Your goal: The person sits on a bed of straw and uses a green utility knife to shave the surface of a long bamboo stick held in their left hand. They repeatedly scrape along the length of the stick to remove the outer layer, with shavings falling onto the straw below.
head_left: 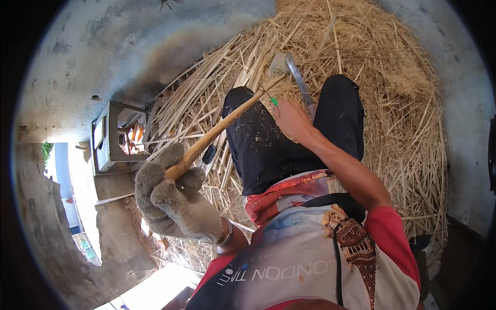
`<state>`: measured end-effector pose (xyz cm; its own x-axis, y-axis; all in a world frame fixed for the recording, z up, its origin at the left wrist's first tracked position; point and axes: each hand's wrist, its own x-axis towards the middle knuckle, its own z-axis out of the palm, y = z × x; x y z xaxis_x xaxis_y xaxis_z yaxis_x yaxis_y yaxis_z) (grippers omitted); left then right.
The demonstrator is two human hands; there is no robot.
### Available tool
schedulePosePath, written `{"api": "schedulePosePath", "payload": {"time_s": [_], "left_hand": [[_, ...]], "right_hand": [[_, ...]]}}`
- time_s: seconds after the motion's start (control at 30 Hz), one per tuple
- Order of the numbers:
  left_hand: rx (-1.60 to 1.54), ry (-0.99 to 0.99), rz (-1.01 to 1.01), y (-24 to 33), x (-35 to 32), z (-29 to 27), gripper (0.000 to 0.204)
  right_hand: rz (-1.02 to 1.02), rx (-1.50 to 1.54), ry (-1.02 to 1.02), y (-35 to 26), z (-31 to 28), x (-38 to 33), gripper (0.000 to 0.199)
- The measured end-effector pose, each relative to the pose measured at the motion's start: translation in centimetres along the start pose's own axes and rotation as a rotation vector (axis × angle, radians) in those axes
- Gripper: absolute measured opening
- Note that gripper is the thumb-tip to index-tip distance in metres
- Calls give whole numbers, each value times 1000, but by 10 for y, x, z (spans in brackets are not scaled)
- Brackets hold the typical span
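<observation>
My left hand (170,191), in a thick grey-brown work glove, is closed around the lower end of a peeled wooden stick (222,126). The stick slants up and to the right over my left thigh and tapers to a narrow end. In my bare right hand (292,121) is a small knife with a green handle (274,102). Its thin dark blade lies at the stick near the narrow end; whether it cuts in, I cannot tell. Just beyond, between my knees, a curved metal blade (298,78) lies beside a pale block (279,63).
Dry straw and thin split strips (403,134) cover the floor around my legs. On the left stands a wooden frame box (111,137) by a bright opening. Worn bluish walls (170,36) curve round the space. A small dark object (209,154) lies near the glove.
</observation>
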<state>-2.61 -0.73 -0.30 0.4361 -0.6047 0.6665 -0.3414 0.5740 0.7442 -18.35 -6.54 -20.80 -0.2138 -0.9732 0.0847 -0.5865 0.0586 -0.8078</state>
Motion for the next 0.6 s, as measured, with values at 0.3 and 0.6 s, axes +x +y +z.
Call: {"api": "schedulePosePath", "payload": {"time_s": [0.3, 0.6], "left_hand": [[17, 10, -21, -5, 9, -1, 41], [-19, 22, -111, 0, 15, -5, 35]], "right_hand": [[-88, -42, 82, 13, 7, 19, 20], [72, -231, -28, 38, 12, 27, 25]]}}
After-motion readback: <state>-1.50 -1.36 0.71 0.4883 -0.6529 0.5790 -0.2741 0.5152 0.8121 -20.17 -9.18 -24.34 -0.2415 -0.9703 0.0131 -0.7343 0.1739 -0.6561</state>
